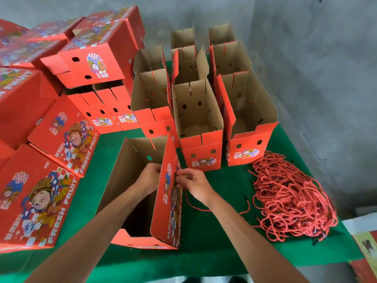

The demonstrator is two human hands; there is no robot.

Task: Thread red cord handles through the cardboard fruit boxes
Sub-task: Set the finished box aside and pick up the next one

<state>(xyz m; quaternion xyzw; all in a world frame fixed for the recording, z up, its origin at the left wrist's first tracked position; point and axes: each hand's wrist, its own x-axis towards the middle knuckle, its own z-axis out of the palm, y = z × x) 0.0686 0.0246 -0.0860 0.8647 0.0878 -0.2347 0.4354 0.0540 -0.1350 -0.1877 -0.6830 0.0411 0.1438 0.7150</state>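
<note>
1. Table (204, 237) under green cloth carries everything you are working on, and it stands against a grey wall.
2. Finished boxes (40, 199), closed and printed "FRESH FRUIT", are stacked along your left side, some flat and some tipped.
3. Open boxes (199, 111) stand upright in rows at the back of the table, brown inside and red outside, each with 2 holes near the top of its end wall.
4. The box you are threading (142, 190) stands open just in front of you, between your 2 arms, with its printed red side wall facing right.
5. The pile of red cords (289, 197) lies on the cloth to your right, well apart from your hands.
6. Your left hand (150, 178) is inside the open box, against the inner face of the red side wall; its fingertips are hidden behind that wall, so whether it grips anything cannot be told.
7. Your right hand (193, 185) is outside the same wall, directly opposite your left, fingers curled and pinching the cord end at the wall.
8. The red cord (195, 207) you hold hangs from your right hand and trails onto the cloth under your right wrist, toward the pile.
</note>
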